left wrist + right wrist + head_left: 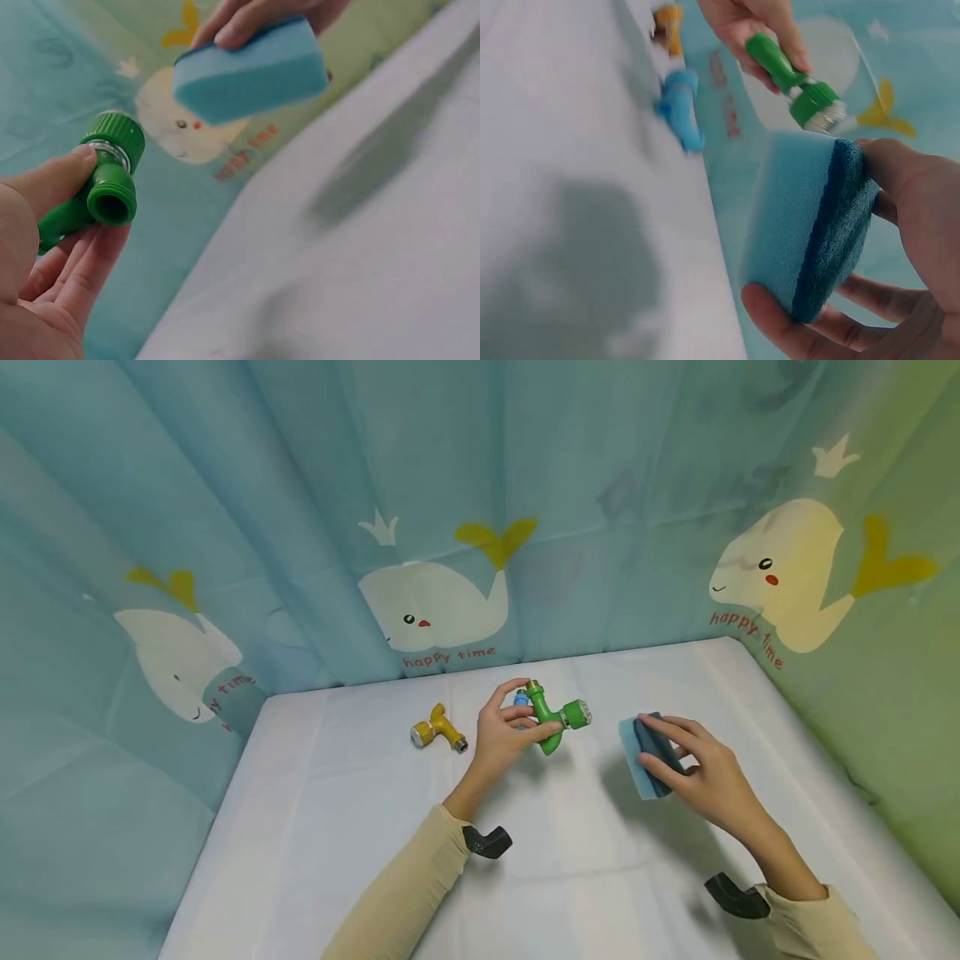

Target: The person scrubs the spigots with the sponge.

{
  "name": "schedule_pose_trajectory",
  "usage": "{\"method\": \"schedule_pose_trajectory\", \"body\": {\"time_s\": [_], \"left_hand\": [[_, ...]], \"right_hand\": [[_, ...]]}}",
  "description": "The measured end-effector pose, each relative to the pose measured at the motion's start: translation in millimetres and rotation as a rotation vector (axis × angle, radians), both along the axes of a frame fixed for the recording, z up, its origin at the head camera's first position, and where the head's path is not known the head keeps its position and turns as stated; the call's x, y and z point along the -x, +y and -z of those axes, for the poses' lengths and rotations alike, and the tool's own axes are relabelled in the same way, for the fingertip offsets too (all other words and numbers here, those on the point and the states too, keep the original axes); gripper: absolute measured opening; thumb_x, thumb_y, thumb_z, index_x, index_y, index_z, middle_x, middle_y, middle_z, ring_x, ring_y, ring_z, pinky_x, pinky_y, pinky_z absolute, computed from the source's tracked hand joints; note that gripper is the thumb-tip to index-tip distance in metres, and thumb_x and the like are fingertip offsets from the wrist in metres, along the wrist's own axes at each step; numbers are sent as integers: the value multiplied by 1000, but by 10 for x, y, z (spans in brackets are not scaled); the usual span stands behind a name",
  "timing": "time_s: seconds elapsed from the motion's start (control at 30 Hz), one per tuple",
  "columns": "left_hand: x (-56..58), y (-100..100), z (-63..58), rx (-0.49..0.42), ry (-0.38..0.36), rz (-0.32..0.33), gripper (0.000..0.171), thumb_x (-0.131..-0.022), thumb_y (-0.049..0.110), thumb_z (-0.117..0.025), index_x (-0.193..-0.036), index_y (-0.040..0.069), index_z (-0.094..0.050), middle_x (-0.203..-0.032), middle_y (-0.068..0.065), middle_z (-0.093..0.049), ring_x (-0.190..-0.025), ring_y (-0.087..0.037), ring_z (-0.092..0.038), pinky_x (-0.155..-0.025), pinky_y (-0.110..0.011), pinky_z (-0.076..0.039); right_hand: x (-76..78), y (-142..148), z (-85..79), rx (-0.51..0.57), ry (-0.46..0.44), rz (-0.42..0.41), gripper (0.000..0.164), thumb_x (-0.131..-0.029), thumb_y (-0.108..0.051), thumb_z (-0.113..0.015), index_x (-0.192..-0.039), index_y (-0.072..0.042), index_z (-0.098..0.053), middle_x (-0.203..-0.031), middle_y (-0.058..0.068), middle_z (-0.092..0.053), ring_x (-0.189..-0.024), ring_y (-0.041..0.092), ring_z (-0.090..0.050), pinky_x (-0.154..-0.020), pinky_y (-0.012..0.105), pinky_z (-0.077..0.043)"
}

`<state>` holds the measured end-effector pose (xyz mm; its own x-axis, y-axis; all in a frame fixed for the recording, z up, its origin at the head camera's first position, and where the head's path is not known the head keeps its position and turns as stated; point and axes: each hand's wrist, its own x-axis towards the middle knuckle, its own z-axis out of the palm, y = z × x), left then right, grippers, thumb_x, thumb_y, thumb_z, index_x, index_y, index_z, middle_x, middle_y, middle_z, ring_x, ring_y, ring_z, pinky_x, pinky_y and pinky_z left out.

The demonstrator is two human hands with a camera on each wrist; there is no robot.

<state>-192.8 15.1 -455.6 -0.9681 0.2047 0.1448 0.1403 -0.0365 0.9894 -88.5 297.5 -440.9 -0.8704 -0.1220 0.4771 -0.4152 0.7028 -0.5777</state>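
My left hand (504, 735) grips a green plastic tap (549, 720) above the white table, thumb on one side and fingers on the other. In the left wrist view the tap's round open spout (112, 204) and ribbed green knob (116, 135) show. To the right, my right hand (712, 772) pinches a sponge (787, 217) between thumb and fingers. It has a light blue foam side and a dark blue scouring side. Sponge and tap are apart, with the sponge's foam side turned toward the tap. Part of the tap's body lies behind the left fingers.
A yellow tap (442, 727) lies on the table (360, 843), left of the left hand. Behind that hand lies a blue tap (679, 112), mostly hidden in the head view. A curtain (315, 510) with whale prints hangs along the table's back and sides.
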Motion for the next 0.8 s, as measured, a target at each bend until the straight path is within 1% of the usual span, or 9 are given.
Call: {"method": "schedule_pose_trajectory", "body": {"time_s": [0.13,0.27,0.3,0.4,0.53,0.6,0.67,0.73,0.8], "left_hand": [[106,213,71,75,7,-20,74,-72,12,-95,-136,24,-60,-88,-4,-74,-72,-16,-72,-59,-26,-56],[205,417,166,183,19,-46,76,-72,16,-96,-138,19,-59,-86,-1,-74,-69,-11,-71,-57,-25,-54],[226,469,193,213,21,-52,75,-72,17,-96,-138,19,-59,-86,0,-74,-69,-9,-70,-57,-24,-54],[276,614,257,289,29,-52,75,-72,18,-96,-138,18,-59,-85,0,-74,-68,-7,-68,-57,-23,-54],[333,754,316,412,73,-66,75,-71,23,-97,-137,16,-61,-85,-1,-74,-69,-7,-65,-59,-22,-53],[363,797,356,472,84,-84,76,-70,25,-98,-136,15,-62,-84,0,-72,-71,-8,-62,-61,-22,-51],[390,829,398,513,76,-96,76,-70,27,-98,-135,15,-63,-84,1,-70,-74,-9,-60,-63,-22,-49],[414,856,438,537,68,-95,76,-70,28,-98,-136,15,-63,-86,2,-68,-78,-11,-59,-65,-23,-49],[433,882,461,574,76,-81,77,-73,31,-96,-139,14,-62,-91,1,-67,-85,-14,-59,-70,-25,-50]], "right_hand": [[-126,242,37,30,-34,65,59,-86,-7,-83,-141,-17,-65,-131,12,-62,-82,8,-58,-61,17,-50],[-241,361,101,51,-80,120,59,-88,-9,-82,-143,-19,-63,-131,11,-61,-84,0,-57,-61,16,-50],[-260,381,115,48,-91,133,58,-89,-10,-81,-143,-19,-63,-132,11,-61,-84,-2,-57,-61,16,-50],[-291,425,140,43,-106,160,57,-90,-13,-80,-144,-19,-62,-131,12,-60,-84,-5,-56,-60,16,-50],[-276,456,160,38,-100,169,57,-91,-13,-80,-144,-19,-62,-131,11,-60,-84,-5,-56,-61,15,-49],[-261,463,171,36,-92,169,58,-90,-12,-81,-144,-20,-62,-131,6,-60,-84,-5,-57,-61,15,-49],[-249,470,180,37,-87,168,58,-90,-12,-81,-144,-20,-62,-132,-4,-59,-84,-5,-57,-61,16,-49],[-244,477,186,36,-84,172,58,-90,-13,-81,-144,-21,-62,-132,-14,-56,-84,-4,-57,-61,16,-49],[-243,482,187,35,-86,177,58,-90,-14,-81,-144,-21,-62,-132,-21,-53,-84,-4,-57,-60,16,-49]]}}
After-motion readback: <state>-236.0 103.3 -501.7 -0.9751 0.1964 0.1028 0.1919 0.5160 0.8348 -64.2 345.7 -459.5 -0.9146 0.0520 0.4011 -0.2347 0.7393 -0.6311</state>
